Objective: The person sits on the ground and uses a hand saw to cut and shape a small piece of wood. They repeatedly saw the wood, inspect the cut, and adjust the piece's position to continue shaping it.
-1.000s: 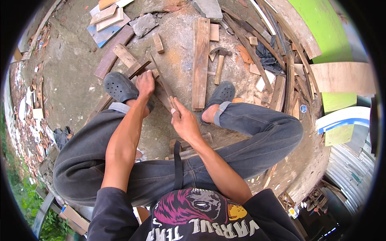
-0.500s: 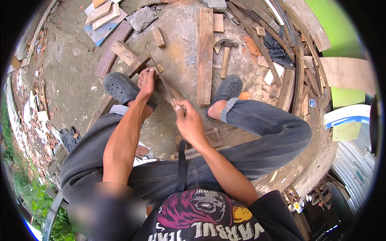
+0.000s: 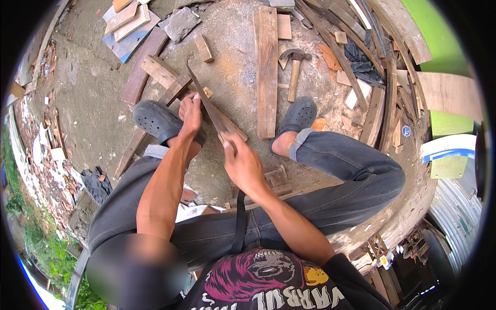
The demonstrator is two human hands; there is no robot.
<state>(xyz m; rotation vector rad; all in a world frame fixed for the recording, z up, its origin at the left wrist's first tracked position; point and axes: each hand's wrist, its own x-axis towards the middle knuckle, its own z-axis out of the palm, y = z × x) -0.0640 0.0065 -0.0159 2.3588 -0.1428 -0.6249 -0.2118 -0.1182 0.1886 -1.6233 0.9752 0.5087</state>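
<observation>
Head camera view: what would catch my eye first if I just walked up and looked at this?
Probably the handsaw at the centre: the right hand grips its handle, and the blade slants up and left across a wooden strip that the left hand presses down. A claw hammer lies beside a long upright plank above the right clog, with offcuts scattered over the concrete ground.

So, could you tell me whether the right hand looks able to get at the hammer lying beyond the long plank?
Probably yes, but not freely: the right hand grips the saw, and the hammer lies past the long plank, with only bare concrete around it.
</observation>
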